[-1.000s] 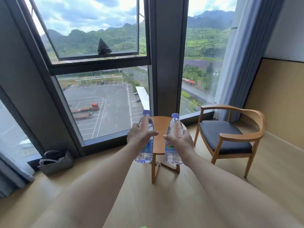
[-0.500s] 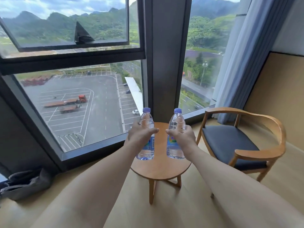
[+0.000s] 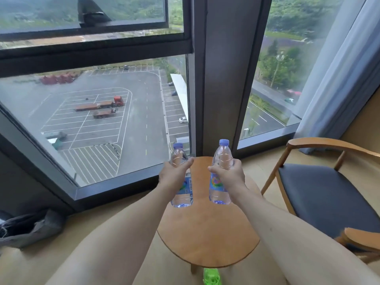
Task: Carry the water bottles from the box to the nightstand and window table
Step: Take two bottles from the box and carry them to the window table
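Closer now than a moment ago: the little round wooden desk (image 3: 207, 239) fills way more of the view and sits right under both forearms, where before it was still out ahead. Both bottles are still up in the air, not set down yet.

Left hand (image 3: 173, 176) has its grip wrapped around the upper body of the left water bottle (image 3: 182, 194), fingers curled round it just below the shoulder, blue cap pointing up toward the window. Right hand (image 3: 227, 175) does the same with the right water bottle (image 3: 219, 188), thumb across the front, colourful label showing under the hand. Both bottles are roughly upright, side by side with a gap between them, hanging over the far half of the desk top. Can't tell if either base touches the wood, looks like they're above it.

Wooden armchair (image 3: 329, 188) with a dark seat sits just right of the desk. Grey bag (image 3: 30, 227) is slumped on the floor at left under the big window (image 3: 98, 112), and a pale curtain (image 3: 339, 68) hangs at the right.
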Motion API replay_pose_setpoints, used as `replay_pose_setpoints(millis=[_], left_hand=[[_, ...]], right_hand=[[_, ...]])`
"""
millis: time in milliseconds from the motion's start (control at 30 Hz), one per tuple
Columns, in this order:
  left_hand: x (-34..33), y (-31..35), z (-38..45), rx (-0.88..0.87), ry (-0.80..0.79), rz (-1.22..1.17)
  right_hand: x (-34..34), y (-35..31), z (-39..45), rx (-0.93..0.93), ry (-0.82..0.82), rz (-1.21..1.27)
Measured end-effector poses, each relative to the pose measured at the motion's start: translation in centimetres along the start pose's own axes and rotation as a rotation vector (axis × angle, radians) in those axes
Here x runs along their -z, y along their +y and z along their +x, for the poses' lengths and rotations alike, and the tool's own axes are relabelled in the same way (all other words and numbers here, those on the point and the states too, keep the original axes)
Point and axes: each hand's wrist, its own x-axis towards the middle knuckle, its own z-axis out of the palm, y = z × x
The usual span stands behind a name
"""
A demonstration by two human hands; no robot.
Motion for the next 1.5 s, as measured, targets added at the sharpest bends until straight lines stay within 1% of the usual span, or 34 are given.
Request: replay_pose_setpoints(millis=[100,267,400,500,633,733,833,967,1067,1167,1267,1367,1467,1500], left_hand=[[-1.9,-0.1,4.0,0.099,0.022,0.025],[-4.8,-1.1,10.0,0.132,0.028,0.165],[-7.0,-3.4,12.7,0.099,-0.018,0.130],[-8.6,-5.0,14.5,0.186,-0.050,0.096],[-9.6,-6.7,16.9,0.224,-0.031,0.164],[-10.2,-7.8,18.9,0.218,-0.050,0.203],[-10.9,-8.8,20.9,0.195,-0.076,0.227],[-11.6,-9.9,22.7,0.190,-0.120,0.202],[-11.7,-10.7,23.2,0.161,-0.134,0.232],[-11.8,-11.1,23.5,0.153,-0.137,0.226],[-12.1,-10.7,23.4,0.156,-0.189,0.247],[-11.9,-10.0,23.1,0.122,-0.265,0.328],[-11.2,-9.2,22.8,0.064,-0.372,0.420],[-10.9,-8.9,22.9,0.039,-0.385,0.439]], right_hand=[[-1.1,0.9,5.2,-0.032,-0.067,-0.115],[-3.1,3.5,12.3,-0.125,-0.141,-0.232],[-4.7,6.3,15.3,-0.175,-0.175,-0.281],[-5.8,8.4,17.2,-0.168,-0.211,-0.360],[-7.1,11.2,19.3,-0.230,-0.256,-0.381],[-8.2,12.5,20.6,-0.222,-0.238,-0.410],[-9.1,13.8,21.9,-0.252,-0.233,-0.383],[-9.2,15.0,22.7,-0.270,-0.238,-0.344],[-9.1,15.8,22.4,-0.247,-0.252,-0.398],[-9.3,16.4,22.5,-0.202,-0.298,-0.447],[-9.4,16.3,22.5,-0.175,-0.329,-0.508],[-9.2,15.5,21.9,-0.177,-0.286,-0.518],[-8.9,14.4,21.1,-0.119,-0.192,-0.521],[-8.8,13.9,20.9,-0.098,-0.167,-0.530]])
